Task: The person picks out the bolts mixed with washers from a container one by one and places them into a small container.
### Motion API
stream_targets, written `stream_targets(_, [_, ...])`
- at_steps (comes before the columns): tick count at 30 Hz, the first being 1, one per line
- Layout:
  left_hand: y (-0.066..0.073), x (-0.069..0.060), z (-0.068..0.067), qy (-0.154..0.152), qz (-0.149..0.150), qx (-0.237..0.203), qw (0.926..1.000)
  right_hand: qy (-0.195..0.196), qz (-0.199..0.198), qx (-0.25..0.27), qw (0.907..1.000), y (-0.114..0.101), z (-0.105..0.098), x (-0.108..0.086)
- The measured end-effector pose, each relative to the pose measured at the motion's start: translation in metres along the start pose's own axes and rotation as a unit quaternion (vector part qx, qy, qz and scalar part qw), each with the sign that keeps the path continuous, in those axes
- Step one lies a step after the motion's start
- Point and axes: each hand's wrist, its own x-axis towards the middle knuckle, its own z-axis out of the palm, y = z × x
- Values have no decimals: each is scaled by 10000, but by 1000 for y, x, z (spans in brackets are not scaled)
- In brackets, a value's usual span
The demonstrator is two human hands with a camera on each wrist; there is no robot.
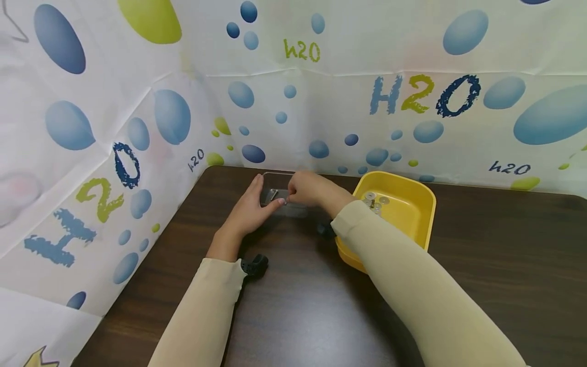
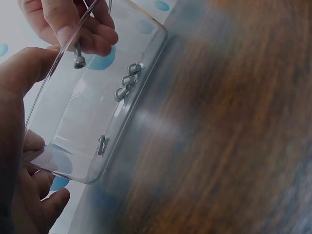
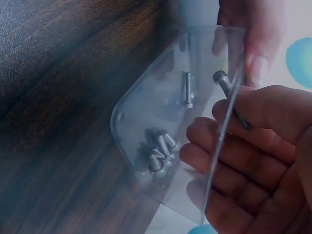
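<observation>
A clear plastic container (image 1: 278, 180) stands near the back of the table, its near wall transparent in both wrist views. My left hand (image 1: 247, 210) holds it at the left end, with the thumb along the near rim and the fingers beyond the side. Over the open top, my right hand (image 1: 313, 189) pinches a metal bolt (image 3: 228, 88) between thumb and fingers, its round head pointing down in the left wrist view. Several metal bolts (image 2: 128, 82) lie on the container's floor, most of them clustered and one lying apart.
Right of the container stands a yellow tray (image 1: 411, 213), partly under my right forearm. Several washers (image 1: 370, 195) and what looks like a bolt lie in it. The dark wooden table (image 1: 284, 316) meets a printed white sheet (image 1: 339, 117) at the back and left.
</observation>
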Motion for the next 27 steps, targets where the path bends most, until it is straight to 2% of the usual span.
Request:
stream_targets(10, [1, 2, 1, -40, -27, 17, 10000, -213, 210, 61, 9995, -4, 4, -1])
stream_targets(27, [0, 0, 0, -14, 4, 46, 10000, -345, 239, -211, 9989, -6, 8, 2])
